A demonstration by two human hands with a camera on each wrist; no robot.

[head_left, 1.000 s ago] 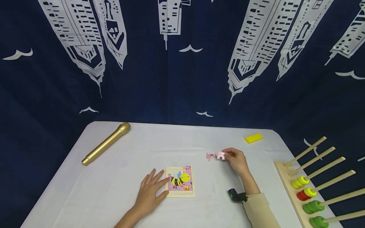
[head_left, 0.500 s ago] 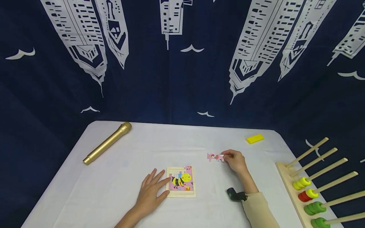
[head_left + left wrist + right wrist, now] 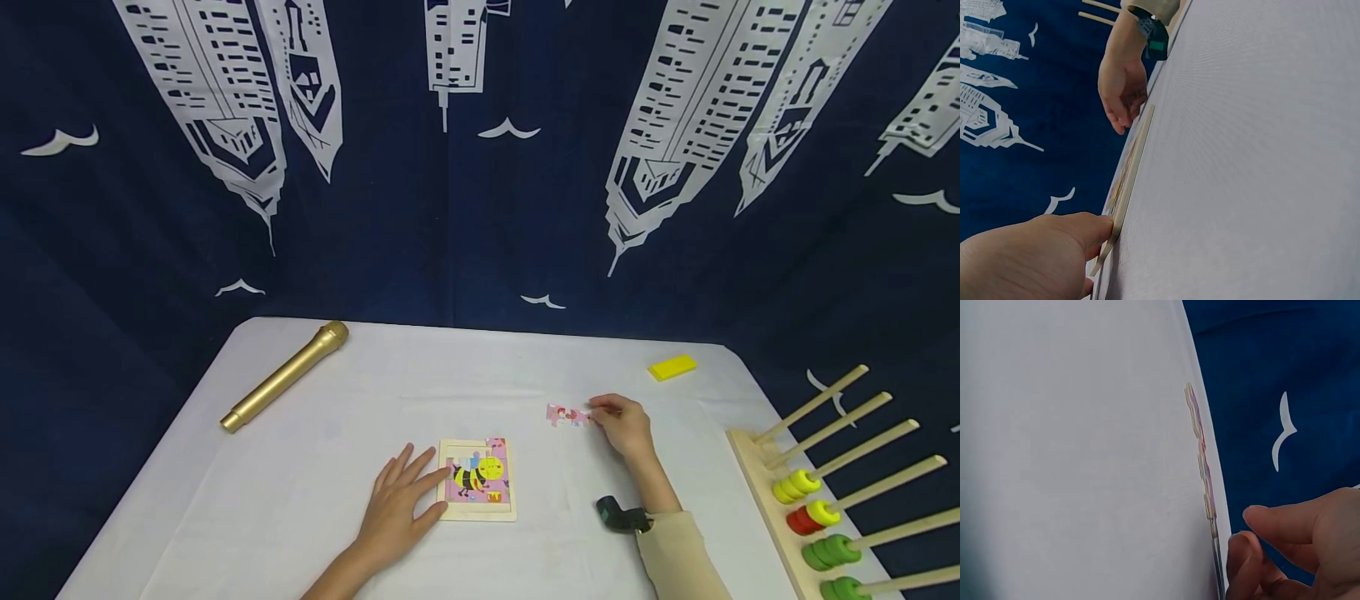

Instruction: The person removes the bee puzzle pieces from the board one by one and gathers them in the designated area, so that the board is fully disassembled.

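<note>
Bee puzzle (image 3: 478, 481), left hand (image 3: 399, 507) touching its left edge, grip relaxed, pink pieces (image 3: 557, 414) beyond its far right corner, right hand (image 3: 624, 425) beside them, grip slightly parted

1. Puzzle (image 3: 471, 482) at front center of the tabletop (image 3: 255, 508), left fingers (image 3: 430, 481) at its left edge.
2. Pieces (image 3: 556, 414) behind, to its right.
3. Microphone (image 3: 285, 377), back left; block (image 3: 672, 367), back right; rack (image 3: 772, 504), far right.
</note>
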